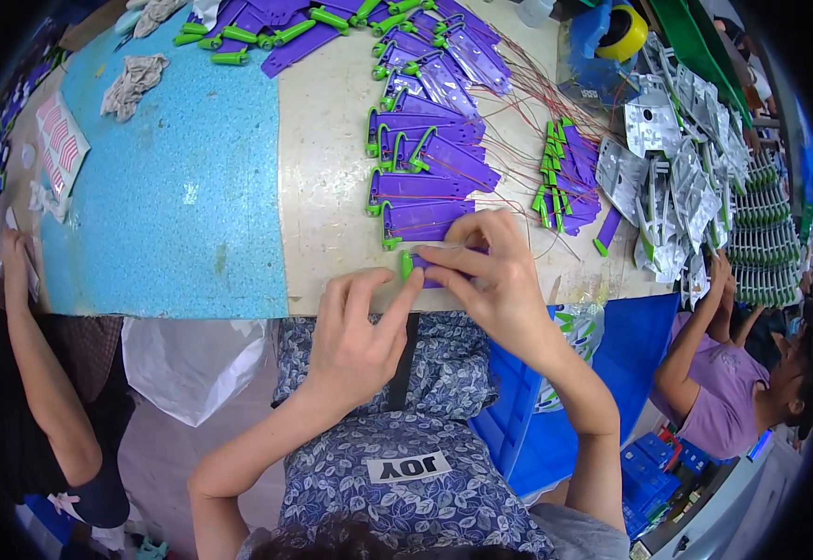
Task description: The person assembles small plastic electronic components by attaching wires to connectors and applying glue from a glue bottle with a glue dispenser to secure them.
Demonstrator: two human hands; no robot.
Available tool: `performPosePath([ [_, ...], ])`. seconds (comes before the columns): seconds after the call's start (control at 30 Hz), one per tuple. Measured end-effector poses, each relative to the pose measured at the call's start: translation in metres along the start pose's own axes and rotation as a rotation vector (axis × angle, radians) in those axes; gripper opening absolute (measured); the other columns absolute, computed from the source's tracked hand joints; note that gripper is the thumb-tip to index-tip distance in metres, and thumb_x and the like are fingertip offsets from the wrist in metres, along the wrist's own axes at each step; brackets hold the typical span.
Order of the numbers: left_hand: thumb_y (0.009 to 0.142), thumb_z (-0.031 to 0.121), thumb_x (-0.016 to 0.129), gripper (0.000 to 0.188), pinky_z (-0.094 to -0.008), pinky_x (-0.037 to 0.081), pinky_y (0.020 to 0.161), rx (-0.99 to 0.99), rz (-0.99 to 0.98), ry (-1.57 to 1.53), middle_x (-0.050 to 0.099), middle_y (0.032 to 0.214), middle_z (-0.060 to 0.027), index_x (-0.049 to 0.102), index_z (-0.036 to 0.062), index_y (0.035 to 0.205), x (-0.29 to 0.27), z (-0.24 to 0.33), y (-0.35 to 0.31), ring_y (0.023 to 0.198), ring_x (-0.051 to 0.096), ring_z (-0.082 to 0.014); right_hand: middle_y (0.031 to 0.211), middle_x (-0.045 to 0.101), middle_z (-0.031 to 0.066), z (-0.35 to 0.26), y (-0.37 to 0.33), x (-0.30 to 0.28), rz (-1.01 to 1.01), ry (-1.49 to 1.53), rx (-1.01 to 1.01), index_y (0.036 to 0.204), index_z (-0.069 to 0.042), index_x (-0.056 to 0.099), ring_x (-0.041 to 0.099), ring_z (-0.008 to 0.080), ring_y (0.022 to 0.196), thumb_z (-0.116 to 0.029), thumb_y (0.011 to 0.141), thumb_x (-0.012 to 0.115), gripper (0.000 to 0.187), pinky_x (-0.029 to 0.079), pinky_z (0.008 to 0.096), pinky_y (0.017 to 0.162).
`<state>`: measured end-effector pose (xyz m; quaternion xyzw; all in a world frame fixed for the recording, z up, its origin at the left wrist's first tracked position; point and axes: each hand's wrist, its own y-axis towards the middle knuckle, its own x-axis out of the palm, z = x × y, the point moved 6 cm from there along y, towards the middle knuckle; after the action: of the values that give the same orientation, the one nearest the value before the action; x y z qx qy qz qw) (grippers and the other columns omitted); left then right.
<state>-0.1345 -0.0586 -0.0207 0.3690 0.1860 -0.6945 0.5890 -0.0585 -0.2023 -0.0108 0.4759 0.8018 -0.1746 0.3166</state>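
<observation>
At the near edge of the table, both my hands are on one flat purple plastic part with a green end (407, 265). My left hand (355, 331) has its thumb and a fingertip at the green end. My right hand (495, 275) pinches the purple side; its fingers hide most of that part. Just beyond my hands runs a column of similar purple parts with green ends (430, 182), several with thin red wires. A smaller pile of purple and green parts (565, 177) lies to the right.
A blue mat (187, 215) covers the table's left side, with a crumpled cloth (134, 86) on it. Silvery-grey plastic shells (672, 140) are heaped at the right, near a yellow tape roll (623, 35). Other people work at left and right. A blue crate (509, 411) stands below the edge.
</observation>
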Motion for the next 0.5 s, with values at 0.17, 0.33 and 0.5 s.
performPosePath([
  [0.17, 0.084, -0.001, 0.064, 0.040, -0.0423, 0.046, 0.090, -0.013, 0.064, -0.057, 0.053, 0.124, -0.0180, 0.066, 0.0049, 0.124, -0.001, 0.002, -0.003, 0.106, 0.052, -0.0345, 0.099, 0.056, 0.0106, -0.011, -0.009, -0.003, 0.028, -0.149, -0.057, 0.106, 0.000, 0.065, 0.052, 0.0299, 0.093, -0.004, 0.069, 0.079, 0.040, 0.043, 0.0409, 0.084],
  [0.33, 0.091, 0.005, 0.066, 0.023, -0.0438, 0.051, 0.078, -0.289, 0.014, -0.672, 0.064, 0.104, -0.0219, 0.064, -0.0028, 0.112, 0.003, -0.010, 0.020, 0.091, 0.064, -0.0373, 0.088, 0.063, 0.0110, -0.003, -0.012, -0.005, 0.039, 0.396, 0.213, 0.094, 0.000, 0.053, 0.063, 0.0220, 0.084, 0.002, 0.077, 0.076, 0.029, 0.050, 0.0352, 0.079],
  [0.5, 0.091, 0.003, 0.067, 0.021, -0.0327, 0.053, 0.070, -0.031, 0.184, -0.428, 0.069, 0.086, -0.0146, 0.065, -0.0061, 0.109, -0.014, 0.008, 0.033, 0.076, 0.068, -0.0204, 0.090, 0.069, 0.0106, -0.001, -0.023, -0.017, 0.318, 0.252, 0.129, 0.099, 0.003, 0.062, 0.068, 0.0167, 0.082, 0.001, 0.076, 0.079, 0.029, 0.053, 0.0292, 0.076],
])
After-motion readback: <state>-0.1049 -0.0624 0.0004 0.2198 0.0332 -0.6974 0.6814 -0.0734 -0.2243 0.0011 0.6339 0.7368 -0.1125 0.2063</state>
